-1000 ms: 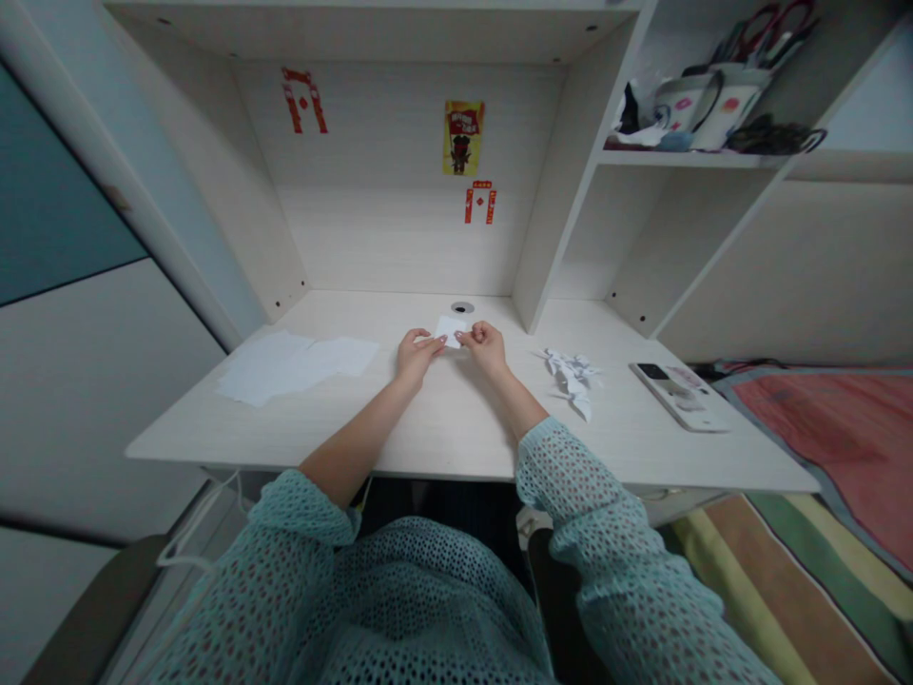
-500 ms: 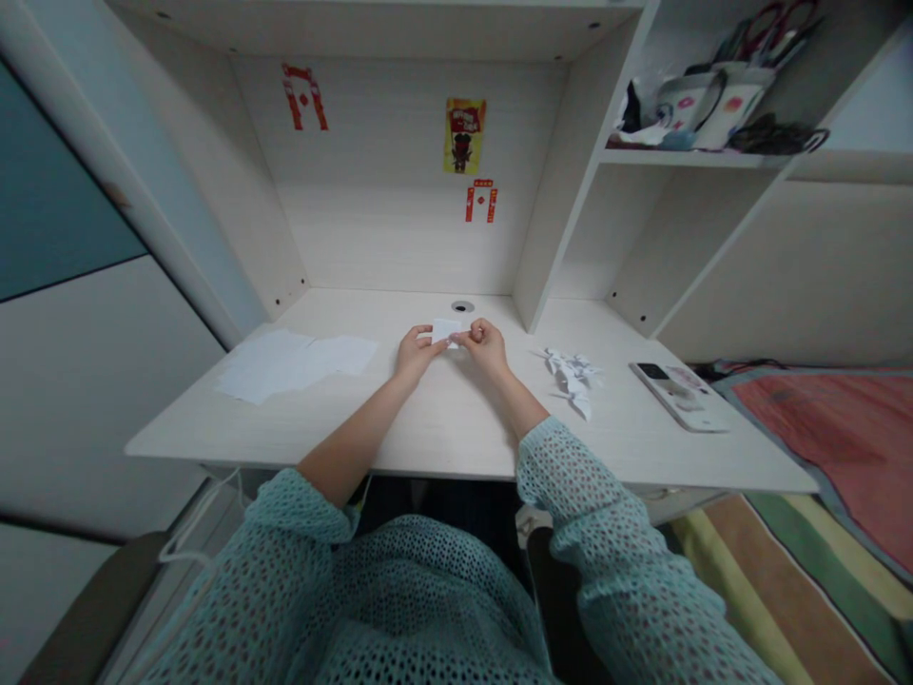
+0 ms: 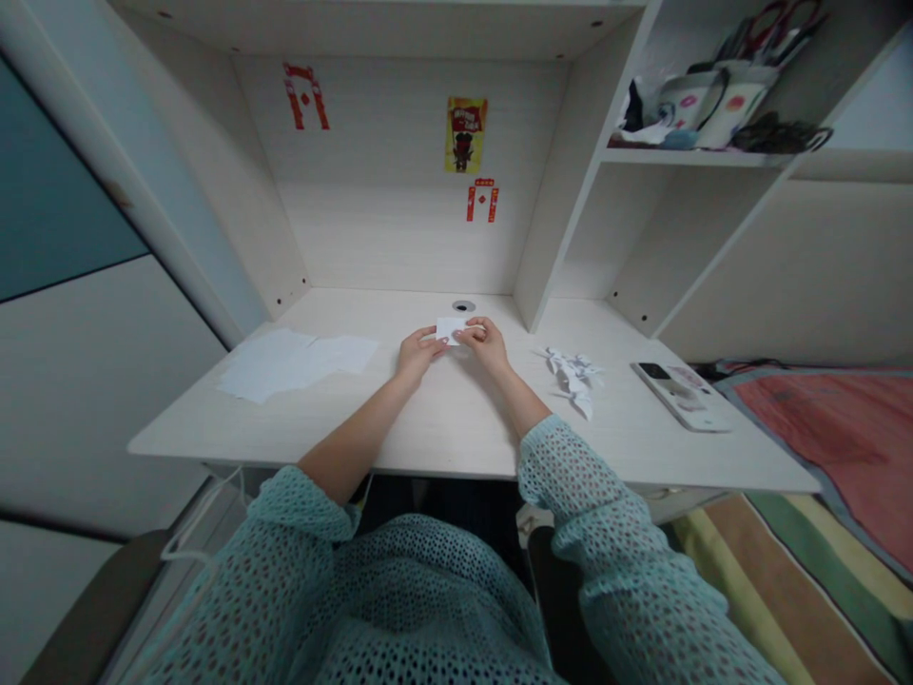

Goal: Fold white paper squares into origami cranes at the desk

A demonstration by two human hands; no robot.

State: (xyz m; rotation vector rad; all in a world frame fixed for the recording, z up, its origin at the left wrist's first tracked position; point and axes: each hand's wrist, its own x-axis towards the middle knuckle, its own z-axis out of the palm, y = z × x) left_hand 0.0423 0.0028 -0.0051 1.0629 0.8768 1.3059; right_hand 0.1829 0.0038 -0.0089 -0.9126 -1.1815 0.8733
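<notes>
A small folded piece of white paper [image 3: 449,327] lies on the pale wooden desk [image 3: 442,428], near the middle. My left hand [image 3: 416,353] pinches its left edge with the fingertips. My right hand [image 3: 486,344] is curled over its right edge, fingers pressed on the paper. Both hands rest on the desk top, close together, with the paper between them.
Loose white sheets [image 3: 292,362] lie at the desk's left. Several folded paper figures [image 3: 573,373] and a phone [image 3: 680,395] lie to the right. A cable hole [image 3: 463,305] is just behind the hands. Shelves at upper right hold cups [image 3: 706,95] and scissors. A striped bed cover [image 3: 820,457] borders the right.
The paper has been pressed lower and flatter onto the desk. Both hands have stayed in nearly the same place, with the fingers shifting slightly on the paper.
</notes>
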